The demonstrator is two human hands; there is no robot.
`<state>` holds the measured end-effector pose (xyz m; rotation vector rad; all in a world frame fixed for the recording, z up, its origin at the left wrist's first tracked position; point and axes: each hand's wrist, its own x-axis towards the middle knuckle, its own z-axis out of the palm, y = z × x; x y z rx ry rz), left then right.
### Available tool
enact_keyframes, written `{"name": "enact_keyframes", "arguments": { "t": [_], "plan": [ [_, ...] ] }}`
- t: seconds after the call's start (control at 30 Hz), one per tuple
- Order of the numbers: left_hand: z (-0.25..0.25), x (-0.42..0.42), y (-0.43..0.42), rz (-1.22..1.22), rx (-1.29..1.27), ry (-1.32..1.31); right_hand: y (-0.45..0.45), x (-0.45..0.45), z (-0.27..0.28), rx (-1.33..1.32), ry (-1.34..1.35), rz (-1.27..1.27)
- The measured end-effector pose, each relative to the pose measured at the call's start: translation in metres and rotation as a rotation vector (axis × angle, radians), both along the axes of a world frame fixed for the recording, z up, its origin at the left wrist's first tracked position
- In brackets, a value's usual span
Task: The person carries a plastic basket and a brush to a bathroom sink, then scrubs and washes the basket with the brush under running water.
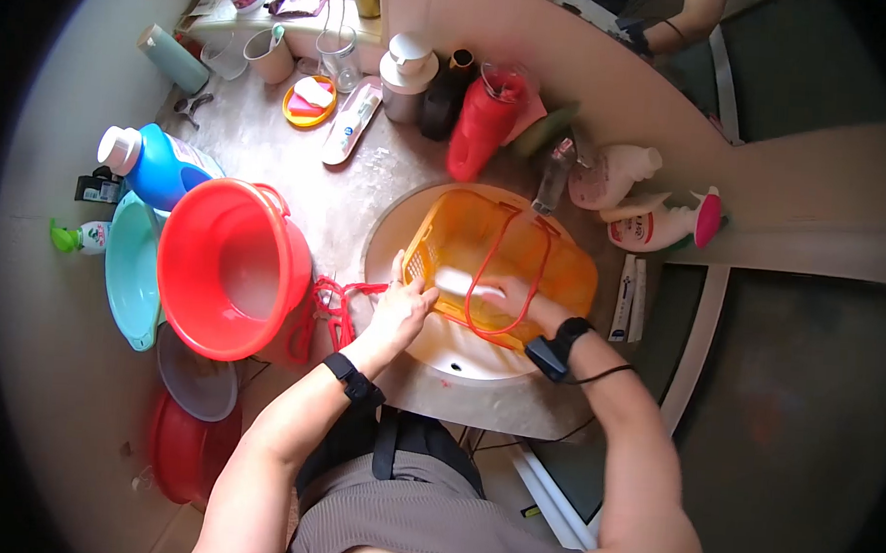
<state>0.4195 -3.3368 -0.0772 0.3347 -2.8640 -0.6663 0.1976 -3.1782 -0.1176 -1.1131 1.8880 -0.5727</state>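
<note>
Shining orange, a perforated basket (509, 250) with looped red handles (490, 333)

We reach forward with our left arm (280, 423) and right arm (628, 416), both forearms slanting inward. Our left hand (401, 312) grips with bent fingers; our right hand (512, 296) points leftward, its finger closure perhaps too blurred to judge.

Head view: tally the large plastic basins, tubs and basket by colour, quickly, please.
Red: 2 (round plastic tub on the counter, round plastic tub below)
Turquoise: 1 (plastic basin)
Pale grey: 1 (round plastic basin)
Orange: 1 (perforated plastic basket)
Total: 5
</note>
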Motion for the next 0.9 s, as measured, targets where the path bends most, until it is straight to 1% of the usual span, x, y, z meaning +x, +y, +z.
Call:
{"name": "enact_keyframes", "arguments": {
  "t": [0.07,0.1,0.13,0.17,0.2,0.27,0.33,0.37,0.43,0.47,0.5,0.53,0.57,0.6,0.63,0.7,0.77,0.8,0.83,0.87,0.9],
  "plan": [
    [0.0,-0.003,-0.003,0.01,0.092,-0.064,0.014,-0.013,0.013,0.03,0.043,0.242],
    [0.002,-0.004,-0.005,-0.027,0.031,-0.144,0.013,-0.007,0.033,-0.046,0.242,0.178],
    [0.007,-0.004,-0.006,-0.038,0.034,-0.135,0.005,-0.005,0.048,-0.039,0.25,0.168],
    [0.013,-0.004,-0.007,-0.04,-0.013,-0.162,-0.008,-0.006,0.059,0.187,0.239,0.031],
    [0.014,-0.005,-0.008,-0.035,-0.063,-0.19,-0.007,-0.006,0.056,0.281,0.238,-0.011],
    [0.011,-0.002,-0.011,-0.021,-0.056,-0.19,-0.006,-0.007,0.049,0.474,0.238,-0.091],
    [0.003,0.0,-0.01,0.002,-0.056,-0.099,0.006,-0.001,0.064,0.439,0.449,0.069],
    [0.002,0.001,-0.007,-0.005,-0.08,-0.118,0.013,-0.004,0.074,0.445,0.452,0.059],
    [0.004,0.004,-0.006,-0.011,-0.084,-0.102,0.027,-0.013,0.093,0.542,0.589,0.253],
    [0.005,0.005,-0.004,-0.003,-0.092,-0.091,0.032,-0.015,0.104,0.545,0.596,0.258],
    [0.011,0.006,-0.002,0.005,-0.091,-0.086,0.033,-0.014,0.118,0.565,0.652,0.284],
    [0.017,0.009,0.001,-0.002,-0.1,-0.16,0.034,-0.013,0.126,0.588,0.703,0.303],
    [0.023,0.011,0.005,-0.015,-0.109,-0.235,0.038,-0.012,0.122,0.592,0.703,0.298],
    [0.036,0.013,0.006,-0.018,-0.108,-0.234,0.04,-0.014,0.115,0.595,0.74,0.284],
    [0.056,0.015,0.004,-0.021,-0.045,-0.242,0.041,-0.016,0.109,0.596,0.779,0.272],
    [0.084,0.016,0.0,-0.022,0.022,-0.259,0.044,-0.015,0.098,0.584,0.742,0.262],
    [0.098,0.004,-0.013,0.27,0.299,-0.172,0.045,-0.008,0.086,0.571,0.703,0.243],
    [0.09,-0.002,-0.023,0.363,0.38,0.07,0.042,-0.002,0.078,0.558,0.618,0.167],
    [0.077,-0.01,-0.031,0.485,0.375,0.098,0.039,0.005,0.075,0.546,0.532,0.092],
    [0.06,-0.015,-0.037,0.608,0.369,0.128,0.039,0.011,0.074,0.545,0.531,0.09],
    [0.03,-0.016,-0.044,0.605,0.367,0.128,0.038,0.018,0.078,0.391,0.43,0.02]
  ]
}}
